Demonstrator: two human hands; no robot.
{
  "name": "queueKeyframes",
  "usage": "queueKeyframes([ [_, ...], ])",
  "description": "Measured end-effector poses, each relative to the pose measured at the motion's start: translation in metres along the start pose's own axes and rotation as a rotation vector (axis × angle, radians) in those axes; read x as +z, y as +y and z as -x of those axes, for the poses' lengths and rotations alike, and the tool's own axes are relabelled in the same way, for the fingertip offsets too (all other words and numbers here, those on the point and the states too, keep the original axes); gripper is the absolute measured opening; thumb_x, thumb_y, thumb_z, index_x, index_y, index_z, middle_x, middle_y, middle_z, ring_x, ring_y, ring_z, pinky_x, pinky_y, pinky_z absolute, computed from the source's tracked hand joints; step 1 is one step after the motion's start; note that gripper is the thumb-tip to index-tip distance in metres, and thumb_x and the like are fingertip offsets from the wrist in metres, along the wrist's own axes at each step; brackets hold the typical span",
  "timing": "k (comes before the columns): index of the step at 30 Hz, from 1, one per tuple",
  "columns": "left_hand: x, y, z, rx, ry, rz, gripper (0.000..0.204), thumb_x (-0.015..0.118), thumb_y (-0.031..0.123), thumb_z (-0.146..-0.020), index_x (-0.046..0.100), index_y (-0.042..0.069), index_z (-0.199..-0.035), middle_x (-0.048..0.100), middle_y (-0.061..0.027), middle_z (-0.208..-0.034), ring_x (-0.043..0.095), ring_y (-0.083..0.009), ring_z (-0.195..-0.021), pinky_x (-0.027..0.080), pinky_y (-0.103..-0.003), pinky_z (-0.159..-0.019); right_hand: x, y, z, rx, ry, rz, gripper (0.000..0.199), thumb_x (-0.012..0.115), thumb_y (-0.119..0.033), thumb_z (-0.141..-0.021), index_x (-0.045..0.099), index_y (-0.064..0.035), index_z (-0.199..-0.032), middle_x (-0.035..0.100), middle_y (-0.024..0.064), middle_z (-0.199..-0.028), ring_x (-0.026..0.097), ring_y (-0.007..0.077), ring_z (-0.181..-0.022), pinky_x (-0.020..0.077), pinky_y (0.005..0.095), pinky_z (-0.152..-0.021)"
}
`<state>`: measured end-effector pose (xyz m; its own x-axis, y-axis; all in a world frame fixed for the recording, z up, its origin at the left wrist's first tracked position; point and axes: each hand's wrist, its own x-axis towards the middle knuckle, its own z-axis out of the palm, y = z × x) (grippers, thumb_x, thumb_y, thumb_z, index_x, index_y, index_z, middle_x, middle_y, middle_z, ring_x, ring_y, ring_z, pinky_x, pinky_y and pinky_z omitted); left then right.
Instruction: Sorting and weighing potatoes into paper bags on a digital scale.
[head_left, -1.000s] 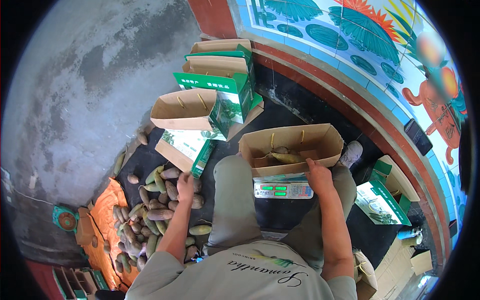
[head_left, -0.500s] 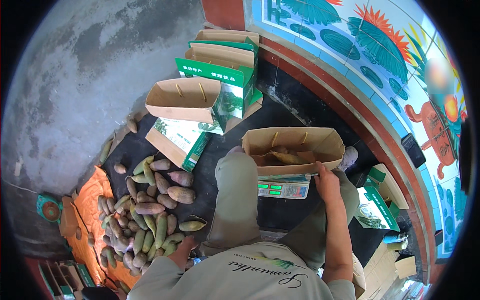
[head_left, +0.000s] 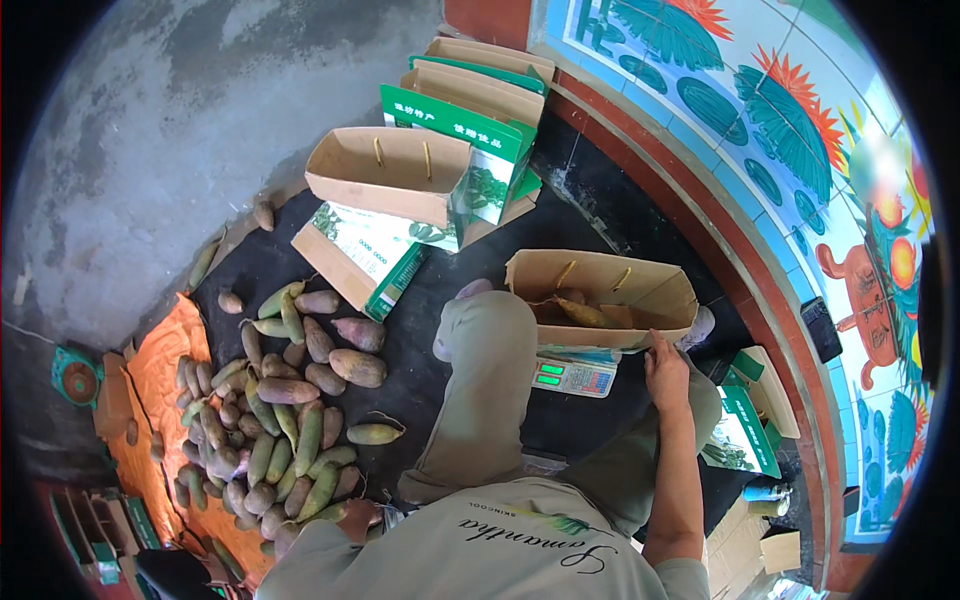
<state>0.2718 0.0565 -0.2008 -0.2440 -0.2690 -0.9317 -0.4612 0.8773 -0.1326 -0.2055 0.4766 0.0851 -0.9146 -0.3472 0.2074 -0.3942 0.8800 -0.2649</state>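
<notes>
An upright brown cardboard box [head_left: 610,335] with twisted rope handles stands on a digital scale [head_left: 575,376] between my knees. Several long radishes [head_left: 585,312] lie in its bottom. My right hand [head_left: 665,372] grips the near rim of this box by its right corner. Low on the left, my left hand [head_left: 356,518] is at the near edge of a heap of green and purplish radishes [head_left: 285,390]. My sleeve and shirt partly cover that hand, and its fingers do not show clearly.
Behind the heap stand several green-and-brown boxes [head_left: 465,130], one lying flat in front. Another box [head_left: 745,425] lies to the right. An orange sheet [head_left: 165,345] spreads under the heap's left side. A red-edged, tiled wall [head_left: 660,120] curves along the right.
The view has shifted slightly. My left hand has drawn back toward my body along the heap. My right hand remains on the box's rim.
</notes>
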Motion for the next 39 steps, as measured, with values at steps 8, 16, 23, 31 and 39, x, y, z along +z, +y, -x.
queueKeyframes([
  [8, 0.005, -0.033, 0.062, -0.261, 0.337, 0.123, 0.034, 0.059, 0.03, -0.078, 0.059, 0.016, -0.11, 0.05, -0.0085, -0.119, 0.044, -0.0272, -0.116, 0.032, -0.055, -0.093, 0.001, -0.007, -0.002, 0.02, -0.022, 0.015, 0.042, 0.059, -0.003, -0.077, 0.05, -0.0057, -0.118, 0.059, 0.0186, -0.104, 0.059, 0.0351, -0.091, 0.049, 0.0413, -0.077],
  [16, 0.061, -0.075, 0.004, -0.635, 0.371, -0.166, 0.03, 0.06, 0.027, -0.08, 0.058, 0.018, -0.108, 0.045, -0.0026, -0.12, 0.043, -0.0222, -0.114, 0.038, -0.045, -0.089, 0.006, -0.003, -0.003, -0.03, 0.059, 0.008, 0.042, 0.059, -0.003, -0.077, 0.05, -0.0072, -0.117, 0.06, 0.0146, -0.085, 0.06, 0.0321, -0.079, 0.0484, 0.0398, -0.07],
  [23, 0.016, -0.045, 0.063, -0.482, 0.385, -0.008, 0.022, 0.057, 0.021, -0.08, 0.059, 0.018, -0.102, 0.047, -0.0062, -0.115, 0.044, -0.0248, -0.11, 0.038, -0.042, -0.086, 0.003, -0.006, 0.0, -0.047, 0.086, -0.007, 0.041, 0.058, -0.001, -0.077, 0.05, -0.0068, -0.116, 0.059, 0.014, -0.085, 0.06, 0.0321, -0.078, 0.0485, 0.0398, -0.069],
  [31, 0.006, -0.049, 0.066, -0.298, 0.441, 0.071, 0.021, 0.057, 0.016, -0.079, 0.054, 0.012, -0.1, 0.058, -0.0079, -0.103, 0.053, -0.0267, -0.101, 0.038, -0.045, -0.087, 0.004, -0.002, 0.003, -0.036, 0.077, 0.011, 0.04, 0.058, -0.003, -0.077, 0.05, -0.0068, -0.116, 0.059, 0.0138, -0.086, 0.059, 0.0322, -0.078, 0.0484, 0.0407, -0.069],
  [39, -0.065, -0.012, 0.082, -0.197, 0.346, 0.152, 0.057, 0.075, 0.024, -0.064, 0.046, 0.011, -0.112, 0.054, -0.0105, -0.112, 0.053, -0.0281, -0.109, 0.044, -0.041, -0.089, 0.003, -0.01, 0.002, -0.033, 0.069, -0.019, 0.046, 0.059, -0.004, -0.077, 0.047, -0.0084, -0.121, 0.059, 0.0146, -0.091, 0.059, 0.032, -0.081, 0.0486, 0.0407, -0.072],
])
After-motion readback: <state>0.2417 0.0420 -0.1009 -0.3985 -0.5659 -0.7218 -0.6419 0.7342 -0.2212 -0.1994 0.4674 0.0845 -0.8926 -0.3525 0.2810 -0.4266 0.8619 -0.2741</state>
